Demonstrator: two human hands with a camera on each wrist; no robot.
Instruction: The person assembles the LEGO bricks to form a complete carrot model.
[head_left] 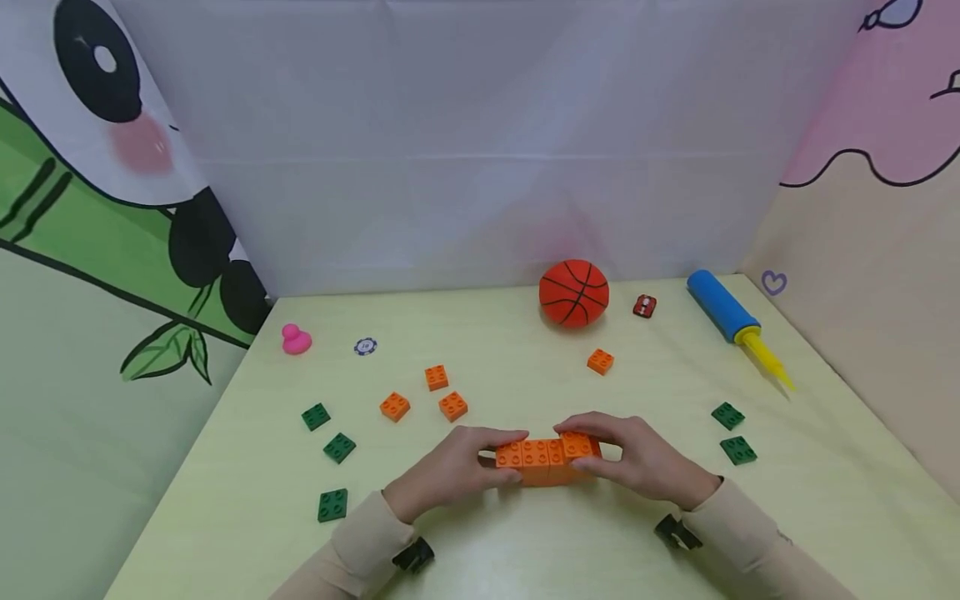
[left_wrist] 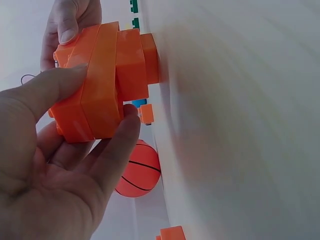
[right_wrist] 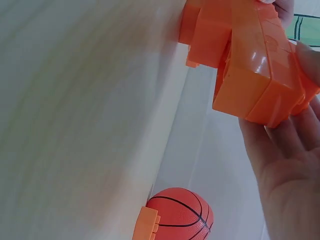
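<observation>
An assembly of orange toy building bricks (head_left: pixel 536 473) is held between both hands near the middle of the table. My left hand (head_left: pixel 457 468) grips its left end, thumb on the near side and fingers behind. At the other end my right hand (head_left: pixel 648 457) pinches a studded orange brick (head_left: pixel 577 445) that sits higher than the row. From the left wrist view, the assembly (left_wrist: pixel 102 82) has stacked long bricks with smaller ones beneath, close to the table. The right wrist view shows the assembly's smooth side (right_wrist: pixel 250 65); there the right thumb and fingers hold its end.
Loose orange bricks (head_left: pixel 453 406) lie beyond the hands, one brick (head_left: pixel 600 361) apart. Green bricks (head_left: pixel 340 447) lie left, others (head_left: pixel 738 450) right. Farther back are a pink duck (head_left: pixel 296 340), patterned chip (head_left: pixel 365 346), small basketball (head_left: pixel 573 293), small red item (head_left: pixel 644 306) and blue-yellow pump (head_left: pixel 723 307).
</observation>
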